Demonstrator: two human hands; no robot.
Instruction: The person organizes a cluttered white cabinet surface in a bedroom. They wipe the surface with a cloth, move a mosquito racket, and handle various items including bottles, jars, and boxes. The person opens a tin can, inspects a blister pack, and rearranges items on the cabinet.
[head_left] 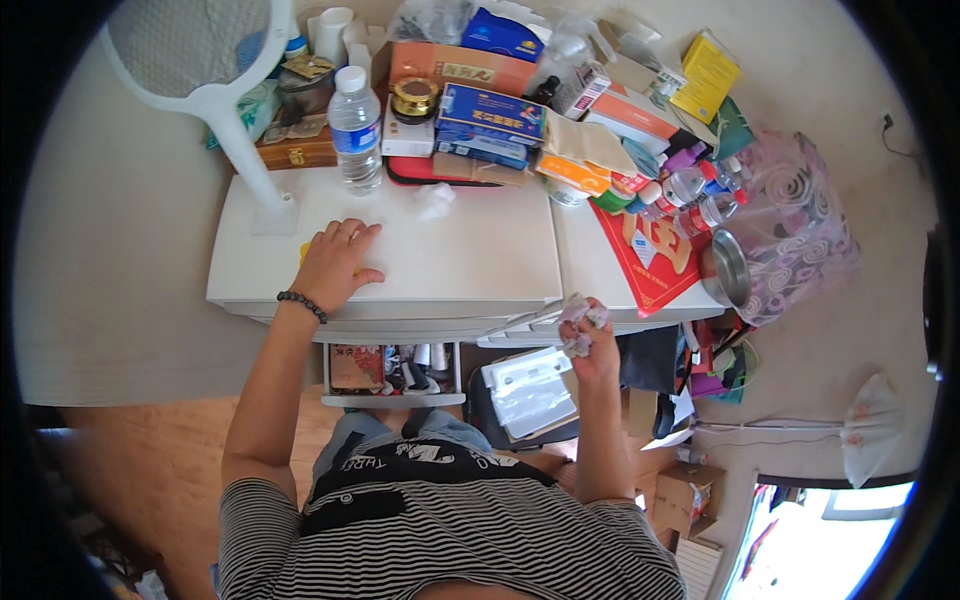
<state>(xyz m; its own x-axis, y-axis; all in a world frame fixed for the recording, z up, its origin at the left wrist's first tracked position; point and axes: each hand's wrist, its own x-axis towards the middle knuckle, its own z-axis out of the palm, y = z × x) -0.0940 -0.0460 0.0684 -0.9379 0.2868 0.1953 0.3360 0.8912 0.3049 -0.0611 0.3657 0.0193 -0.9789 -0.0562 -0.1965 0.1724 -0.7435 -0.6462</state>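
Observation:
On the white cabinet top (450,262), my left hand (338,265) is closed over a small yellow thing (304,253), perhaps a cloth or sponge. Most of it is hidden under the palm. My right hand (597,345) is raised at the cabinet's front edge, its fingers wrapped round a crumpled pale pinkish cloth (578,318). A wad of white tissue (435,200) lies beyond my left hand. Behind that hand stands a clear water bottle (356,140) with a blue label. Below, a drawer (394,400) is pulled out, with small items inside.
A white mosquito swatter (235,130) stands upright at the left. Boxes (490,112) and a gold-lidded jar (414,98) crowd the back. To the right are several bottles (690,185), a red paper decoration (650,262) and a metal bowl (728,268). A plastic-covered stack (528,390) sits beside the drawer.

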